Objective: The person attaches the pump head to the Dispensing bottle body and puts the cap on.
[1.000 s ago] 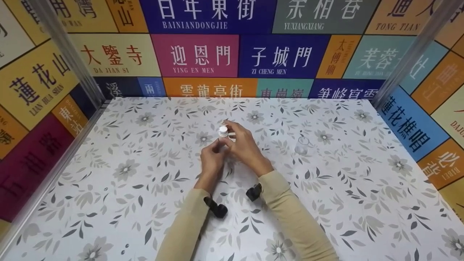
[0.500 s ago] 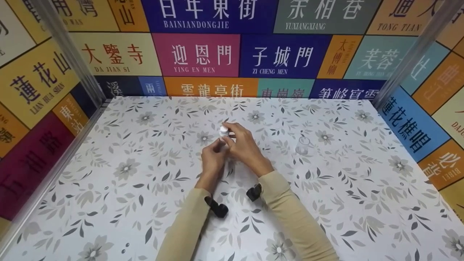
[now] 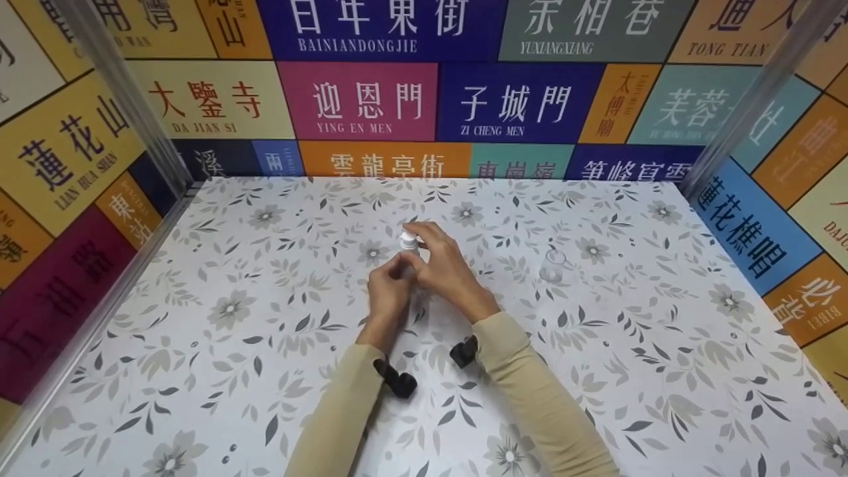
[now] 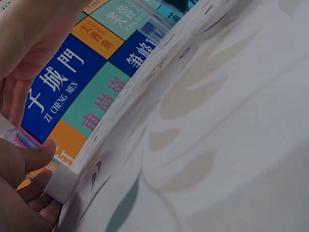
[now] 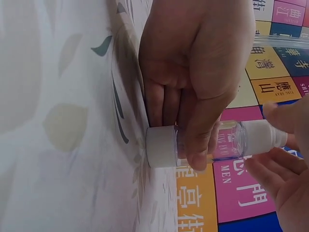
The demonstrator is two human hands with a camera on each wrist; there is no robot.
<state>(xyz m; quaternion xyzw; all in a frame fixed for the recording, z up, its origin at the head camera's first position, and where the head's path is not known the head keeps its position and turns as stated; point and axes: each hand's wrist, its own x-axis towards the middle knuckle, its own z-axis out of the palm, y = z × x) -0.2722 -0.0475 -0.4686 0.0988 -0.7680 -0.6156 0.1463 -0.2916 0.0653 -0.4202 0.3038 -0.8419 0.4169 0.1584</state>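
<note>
Bottle (image 5: 231, 140) in left grip (image 3: 389, 288): body transparent, base (image 5: 161, 147) plain white. Cap (image 5: 259, 136) at right grip (image 3: 445, 262): white. Worktop (image 3: 278, 278) beneath both: white, grey floral print. Sleeves (image 3: 338, 411) behind: plain tan. Wrist cameras (image 3: 400, 383) behind: black. Vessel (image 3: 551, 271) rightward: transparent. Wall panels (image 3: 356, 103) beyond: magenta, blue, orange, teal, yellow blocks, contrasting lettering.

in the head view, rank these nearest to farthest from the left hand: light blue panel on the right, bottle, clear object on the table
1. Bottle: gripped by the left hand, at its fingers.
2. Clear object: to the right, apart from the hand.
3. Light blue panel: farthest right, well beyond the clear object.
</note>
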